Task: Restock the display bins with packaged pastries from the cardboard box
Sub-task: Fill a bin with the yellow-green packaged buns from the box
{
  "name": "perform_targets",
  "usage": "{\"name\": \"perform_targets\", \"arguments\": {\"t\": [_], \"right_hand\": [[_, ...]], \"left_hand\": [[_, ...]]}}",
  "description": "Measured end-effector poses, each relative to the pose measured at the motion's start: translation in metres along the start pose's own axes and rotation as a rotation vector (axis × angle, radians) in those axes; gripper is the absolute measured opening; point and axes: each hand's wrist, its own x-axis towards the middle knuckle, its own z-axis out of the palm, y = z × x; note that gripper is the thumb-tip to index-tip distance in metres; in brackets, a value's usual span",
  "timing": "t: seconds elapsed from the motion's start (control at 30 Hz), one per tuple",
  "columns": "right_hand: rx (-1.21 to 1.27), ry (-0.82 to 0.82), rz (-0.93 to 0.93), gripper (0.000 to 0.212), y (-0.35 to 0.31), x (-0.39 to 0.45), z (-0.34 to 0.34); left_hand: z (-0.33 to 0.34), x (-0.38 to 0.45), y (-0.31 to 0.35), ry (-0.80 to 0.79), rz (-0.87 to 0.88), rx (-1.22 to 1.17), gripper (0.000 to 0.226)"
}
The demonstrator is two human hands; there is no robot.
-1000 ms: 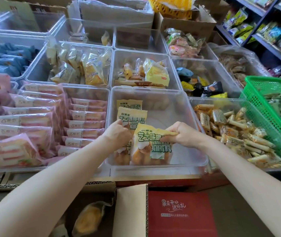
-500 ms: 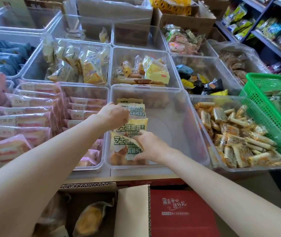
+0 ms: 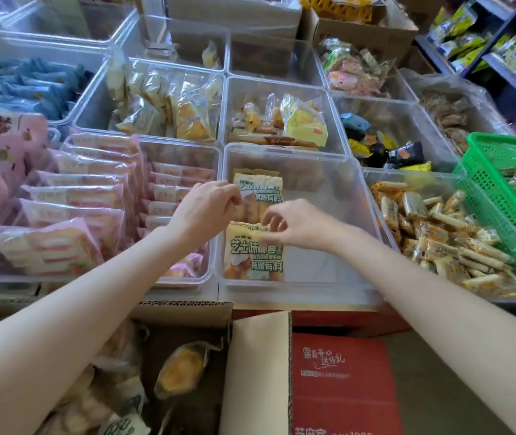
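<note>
A clear display bin (image 3: 357, 215) at the front centre holds yellow-green pastry packets in a row along its left side. My left hand (image 3: 206, 208) pinches the left edge of the rear packet (image 3: 261, 191). My right hand (image 3: 297, 226) has curled fingertips on the top edge of the front packet (image 3: 253, 255), which lies flat in the bin. Below my arms is the open cardboard box (image 3: 187, 312), with more wrapped pastries (image 3: 181, 368) inside. My forearms hide part of it.
Clear bins of other snacks surround the centre bin: pink sandwich cakes (image 3: 71, 196) to the left, small bars (image 3: 438, 240) to the right. A green basket (image 3: 501, 199) overlaps the right bin. A red carton (image 3: 338, 381) sits beside the cardboard box's flap (image 3: 256, 372).
My right hand carried a packet from the bin's front middle to the left and laid it flat at the front of the row. My left hand stayed at the rear packets.
</note>
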Motion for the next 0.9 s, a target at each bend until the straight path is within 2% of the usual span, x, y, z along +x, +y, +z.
{"name": "perform_targets", "arguments": {"t": [0.07, 0.13, 0.23, 0.37, 0.47, 0.53, 0.63, 0.7, 0.77, 0.8, 0.9], "right_hand": [[0.054, 0.138, -0.061, 0.022, -0.023, -0.006, -0.012], [0.104, 0.199, -0.149, 0.015, -0.054, -0.012, -0.012], [0.154, 0.151, -0.319, 0.009, -0.103, -0.026, 0.006], [0.093, 0.022, -0.513, 0.012, -0.147, -0.042, 0.044], [-0.025, 0.085, -0.657, 0.014, -0.177, -0.05, 0.061], [-0.051, 0.089, -0.719, 0.015, -0.195, -0.054, 0.075], [-0.227, -0.177, -0.668, 0.019, -0.213, -0.054, 0.113], [-0.334, -0.426, -0.518, 0.025, -0.214, -0.043, 0.148], [-0.276, -0.59, -0.368, 0.027, -0.212, -0.027, 0.184], [-0.239, -0.631, -0.292, 0.025, -0.21, -0.019, 0.201], [-0.099, -0.732, -0.036, 0.019, -0.208, 0.001, 0.244]], "left_hand": [[-0.014, -0.02, 0.0, 0.068, -0.008, -0.02, 0.026], [-0.031, -0.044, 0.002, 0.118, -0.029, -0.029, 0.028], [-0.056, -0.093, 0.003, 0.101, 0.047, -0.03, 0.021], [-0.095, -0.157, -0.009, 0.067, 0.224, 0.102, 0.018], [-0.118, -0.187, -0.02, 0.098, 0.305, 0.182, 0.02], [-0.127, -0.208, -0.031, 0.057, 0.304, 0.187, 0.028], [-0.122, -0.244, -0.062, -0.199, 0.251, 0.254, 0.021], [-0.114, -0.263, -0.082, -0.503, 0.119, 0.344, 0.018], [-0.106, -0.275, -0.098, -0.776, -0.069, 0.388, 0.026], [-0.104, -0.277, -0.101, -0.855, -0.125, 0.381, 0.029], [-0.096, -0.275, -0.103, -0.926, -0.107, 0.409, 0.033]]}}
